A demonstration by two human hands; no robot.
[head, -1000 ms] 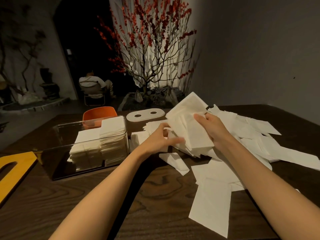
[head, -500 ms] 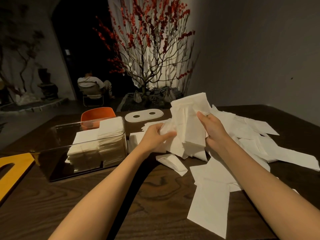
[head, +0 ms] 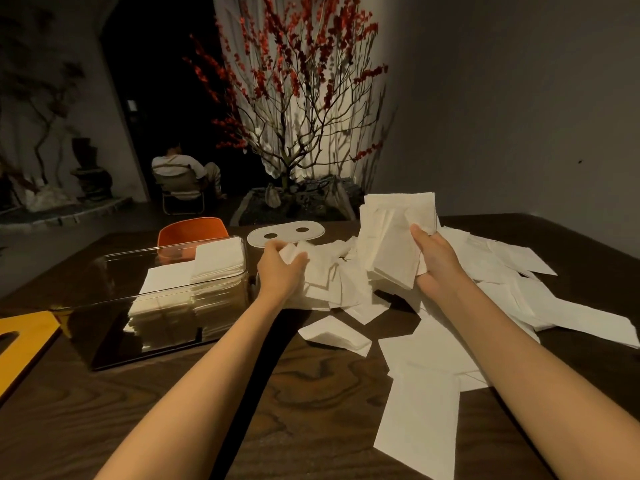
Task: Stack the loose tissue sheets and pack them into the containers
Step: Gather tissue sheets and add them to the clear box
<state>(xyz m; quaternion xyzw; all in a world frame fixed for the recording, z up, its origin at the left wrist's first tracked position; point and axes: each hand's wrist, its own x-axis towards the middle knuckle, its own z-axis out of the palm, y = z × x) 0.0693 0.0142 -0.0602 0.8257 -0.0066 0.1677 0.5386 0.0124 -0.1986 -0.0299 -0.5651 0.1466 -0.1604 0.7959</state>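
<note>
Progress: partly done, by the look of it. The clear container [head: 162, 299] at table left already held two stacks [head: 194, 282] of white sheets side by side; the farther stack stood higher, about level with the rim. The container's left portion showed no tissue. Its lid was not on; a pale oval plate [head: 286, 233] with two holes lay behind the left hand and may have been that lid, though this could not be confirmed.

In hand: the right hand [head: 437, 263] gripped a thick bundle [head: 394, 237] of sheets, thumb across the front, fingers curled behind, the bundle held upright above the table and roughly squared, with edges fanned at the bottom. The left hand [head: 280, 268] was curled on a few crumpled sheets at the left edge of the pile [head: 332, 282], pinching them.

Remaining: much. Loose sheets [head: 519, 296] were spread over the table [head: 311, 375] centre and right, overlapping at many angles, some folded or creased; one large sheet [head: 419, 420] lay nearest the viewer.

Condition of goods: thin, white, limp, easily creased. Only one container was seen in view.

Also present: an orange chair [head: 192, 230] and a yellow board [head: 24, 341].
</note>
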